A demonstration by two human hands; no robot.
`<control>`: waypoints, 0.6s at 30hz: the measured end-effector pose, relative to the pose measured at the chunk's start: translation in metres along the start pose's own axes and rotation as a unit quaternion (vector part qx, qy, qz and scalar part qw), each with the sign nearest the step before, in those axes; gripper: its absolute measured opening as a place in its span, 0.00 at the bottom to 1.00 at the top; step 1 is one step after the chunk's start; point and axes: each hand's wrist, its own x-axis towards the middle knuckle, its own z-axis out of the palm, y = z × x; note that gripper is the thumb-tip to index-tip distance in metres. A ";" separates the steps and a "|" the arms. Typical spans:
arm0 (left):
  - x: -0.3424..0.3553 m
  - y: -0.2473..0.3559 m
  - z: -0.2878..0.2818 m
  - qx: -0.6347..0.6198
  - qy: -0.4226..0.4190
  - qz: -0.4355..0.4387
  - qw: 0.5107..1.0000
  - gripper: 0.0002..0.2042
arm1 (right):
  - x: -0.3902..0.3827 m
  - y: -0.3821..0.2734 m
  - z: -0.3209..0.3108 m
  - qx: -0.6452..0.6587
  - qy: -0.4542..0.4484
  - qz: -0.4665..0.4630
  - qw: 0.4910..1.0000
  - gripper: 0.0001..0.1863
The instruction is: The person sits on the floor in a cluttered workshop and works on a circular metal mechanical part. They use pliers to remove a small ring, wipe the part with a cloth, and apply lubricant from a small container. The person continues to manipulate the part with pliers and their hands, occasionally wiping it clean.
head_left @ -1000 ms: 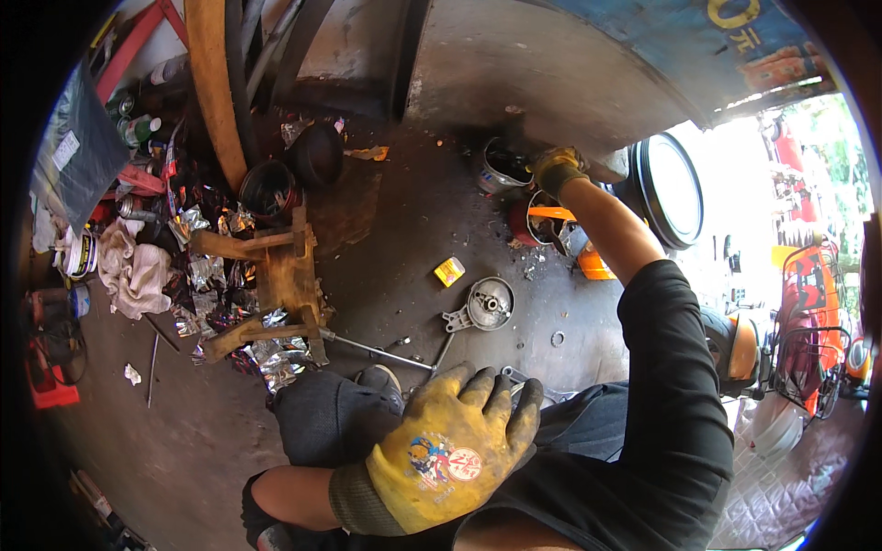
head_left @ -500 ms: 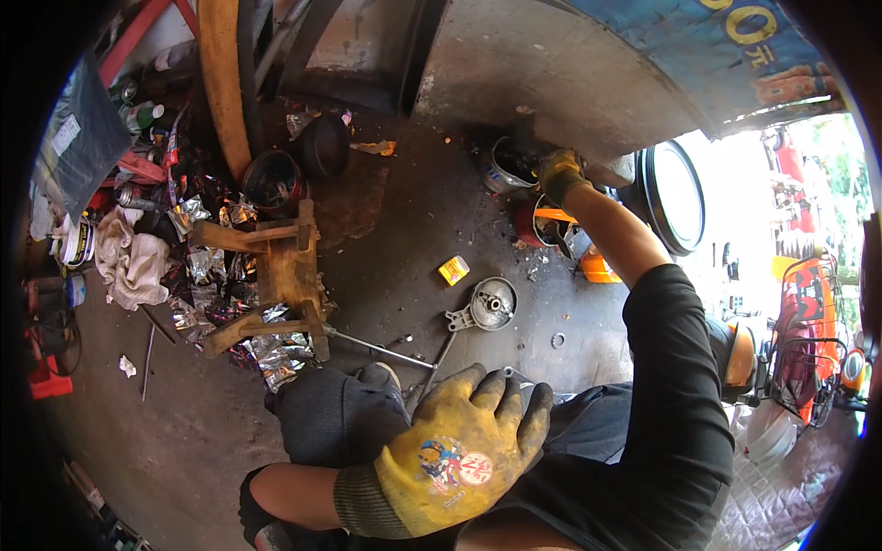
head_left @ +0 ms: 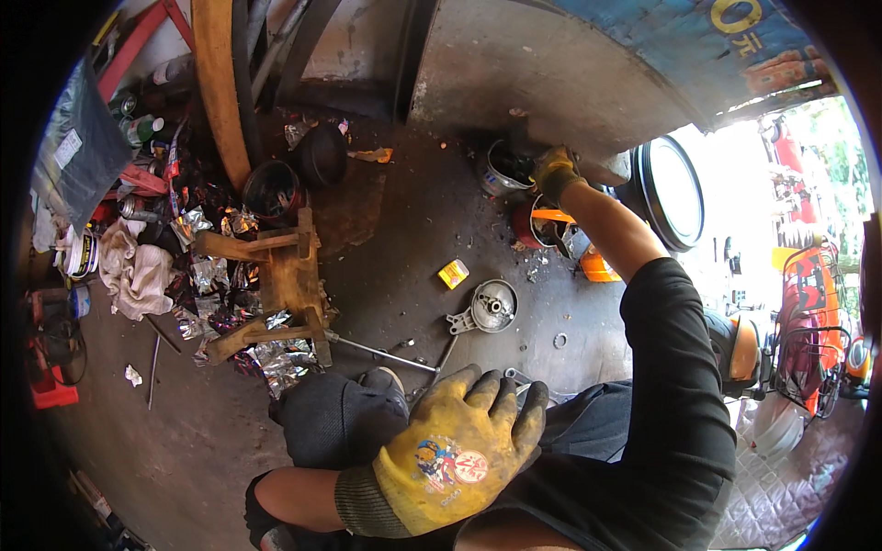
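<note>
The right hand point(head_left: 554, 171) reaches far out, fingers curled on something in the metal tin point(head_left: 501, 174). The left hand point(head_left: 450, 459) rests flat, fingers spread, on the knee. Next it needs a careful lift out.

Grimy yellow knit gloves cover both the left hand point(head_left: 450, 464) and right hand point(head_left: 554, 172), above black sleeves.

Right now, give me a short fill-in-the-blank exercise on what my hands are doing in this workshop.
1. Both hands wear gloves coloured ____.
2. The left hand rests on the person's own ____.
3. The right hand reaches out to a metal ____ by the wall.
4. The round metal cover lies on the ____, beside a small yellow box.

Missing words: yellow; knee; can; floor
</note>
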 end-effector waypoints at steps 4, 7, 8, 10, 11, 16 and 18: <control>-0.001 0.002 -0.003 -0.021 -0.014 -0.031 0.999 0.23 | 0.004 0.002 0.005 0.074 -0.005 -0.016 0.997 0.28; -0.001 0.004 -0.004 0.009 -0.004 -0.027 1.000 0.23 | 0.008 -0.001 0.011 0.077 0.017 -0.009 0.997 0.26; -0.001 0.005 -0.003 0.021 -0.014 -0.021 0.999 0.23 | 0.010 -0.002 0.012 0.075 0.023 -0.002 0.997 0.25; 0.000 0.007 -0.002 0.045 -0.034 -0.012 0.998 0.25 | 0.013 -0.007 0.016 0.000 0.030 -0.003 1.000 0.35; 0.000 0.009 -0.001 0.035 -0.031 -0.021 0.999 0.25 | 0.016 -0.008 0.018 -0.038 0.032 -0.005 0.999 0.40; 0.002 0.011 0.004 0.020 -0.032 -0.040 0.998 0.24 | 0.030 -0.011 0.024 -0.052 0.026 0.023 0.998 0.37; 0.002 0.011 0.003 0.009 -0.029 -0.042 0.999 0.24 | 0.031 -0.012 0.027 -0.059 0.026 0.033 0.997 0.37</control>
